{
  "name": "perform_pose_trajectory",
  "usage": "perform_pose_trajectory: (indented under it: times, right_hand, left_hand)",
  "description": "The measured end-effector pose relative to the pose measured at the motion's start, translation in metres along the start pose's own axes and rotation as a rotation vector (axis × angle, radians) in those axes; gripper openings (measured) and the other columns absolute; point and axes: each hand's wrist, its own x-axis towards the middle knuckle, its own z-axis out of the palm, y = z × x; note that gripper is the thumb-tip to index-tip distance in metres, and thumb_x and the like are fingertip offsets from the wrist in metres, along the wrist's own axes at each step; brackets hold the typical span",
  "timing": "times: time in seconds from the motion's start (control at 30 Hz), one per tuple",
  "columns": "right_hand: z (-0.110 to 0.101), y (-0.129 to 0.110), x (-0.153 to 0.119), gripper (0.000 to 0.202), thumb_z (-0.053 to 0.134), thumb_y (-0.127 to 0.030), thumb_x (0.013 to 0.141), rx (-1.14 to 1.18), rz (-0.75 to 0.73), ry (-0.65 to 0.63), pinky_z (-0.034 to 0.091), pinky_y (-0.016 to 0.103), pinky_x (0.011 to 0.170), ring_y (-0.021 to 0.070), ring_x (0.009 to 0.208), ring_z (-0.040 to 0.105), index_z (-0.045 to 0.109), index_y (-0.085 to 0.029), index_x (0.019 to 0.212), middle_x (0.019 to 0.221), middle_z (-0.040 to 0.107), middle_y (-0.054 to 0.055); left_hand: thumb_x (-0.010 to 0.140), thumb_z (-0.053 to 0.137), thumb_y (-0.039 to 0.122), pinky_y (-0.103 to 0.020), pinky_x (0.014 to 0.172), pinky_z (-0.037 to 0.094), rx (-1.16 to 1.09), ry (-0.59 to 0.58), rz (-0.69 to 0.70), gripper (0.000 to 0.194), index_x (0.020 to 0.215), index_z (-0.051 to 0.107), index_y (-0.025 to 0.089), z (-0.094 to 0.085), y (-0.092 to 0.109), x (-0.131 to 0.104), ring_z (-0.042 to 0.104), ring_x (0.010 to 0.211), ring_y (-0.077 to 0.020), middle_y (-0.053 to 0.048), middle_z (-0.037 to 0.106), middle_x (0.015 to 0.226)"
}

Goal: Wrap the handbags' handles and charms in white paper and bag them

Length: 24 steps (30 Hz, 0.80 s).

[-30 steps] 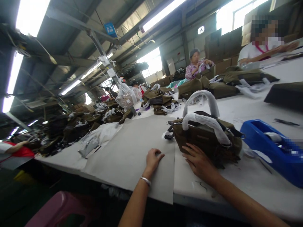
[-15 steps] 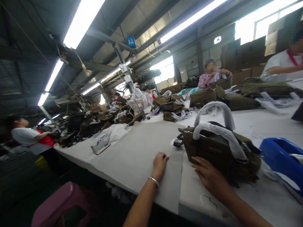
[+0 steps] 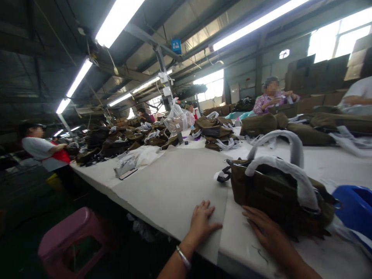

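White table: both hands flat beside olive handbag

My right forearm ran out at the bottom edge, and my right hand covered the near lower corner of the olive bag, whose base was a dark smear, perhaps loose trim. The blue tub was cut by the right edge. A worker at the far right showed only a shoulder and arm. The heaped bags at the far left were too blurred to count. My left arm left the picture below the bracelet.
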Motion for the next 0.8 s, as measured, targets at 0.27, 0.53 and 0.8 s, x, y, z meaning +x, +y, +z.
perform_pose_trajectory:
  times: [0.27, 0.53, 0.8]
  right_hand:
    - [-0.019, -0.018, 0.004, 0.03, 0.05, -0.025, 0.098, 0.136, 0.129, -0.018, 0.05, 0.049, 0.111, 0.027, 0.125, 0.063, 0.074, -0.023, 0.116, 0.132, 0.068, 0.009]
    - [-0.018, -0.018, 0.004, 0.028, 0.052, -0.023, 0.098, 0.185, 0.167, -0.012, 0.051, 0.045, 0.11, 0.0254, 0.124, 0.064, 0.074, -0.022, 0.114, 0.132, 0.068, 0.008]
    - [-0.026, -0.023, 0.006, 0.029, 0.052, -0.022, 0.098, 0.24, 0.204, 0.009, 0.051, 0.045, 0.11, 0.0257, 0.124, 0.064, 0.075, -0.022, 0.116, 0.132, 0.069, 0.008]
  left_hand:
    - [0.075, 0.081, 0.03, -0.045, 0.118, 0.037, -0.077, 0.106, 0.036, 0.041, 0.114, 0.075, 0.019, 0.001, -0.005, 0.01, 0.053, 0.137, -0.0296, -0.013, 0.062, 0.142]
    - [0.078, 0.076, 0.027, -0.048, 0.108, 0.044, -0.043, 0.176, 0.04, 0.016, 0.093, 0.072, 0.022, -0.003, -0.002, 0.02, 0.062, 0.12, -0.029, -0.01, 0.07, 0.125]
    - [0.076, 0.078, 0.031, -0.043, 0.104, 0.046, -0.048, 0.138, 0.009, 0.009, 0.079, 0.077, 0.022, -0.009, -0.006, 0.037, 0.065, 0.11, -0.0267, -0.007, 0.072, 0.114]
